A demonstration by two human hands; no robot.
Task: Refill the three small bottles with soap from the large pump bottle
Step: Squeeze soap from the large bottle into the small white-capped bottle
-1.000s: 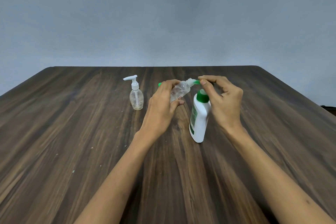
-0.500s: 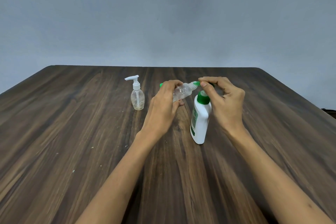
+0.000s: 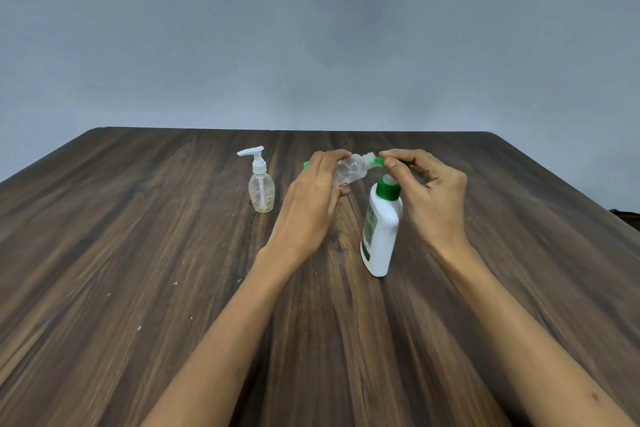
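Note:
A large white pump bottle [image 3: 381, 236] with a green collar stands upright right of the table's centre. My right hand [image 3: 429, 194] pinches its green pump head [image 3: 379, 160] from above. My left hand [image 3: 311, 198] holds a small clear bottle [image 3: 351, 170] tilted, its open neck against the green spout. Another small clear bottle [image 3: 261, 191], with a white pump top, stands to the left, apart from both hands. A bit of green [image 3: 306, 165] shows behind my left hand; what it belongs to is hidden.
The dark wooden table [image 3: 138, 270] reaches to a far edge below a plain grey wall. Its right edge runs diagonally past my right forearm. A dark object [image 3: 628, 217] sits just off that right edge.

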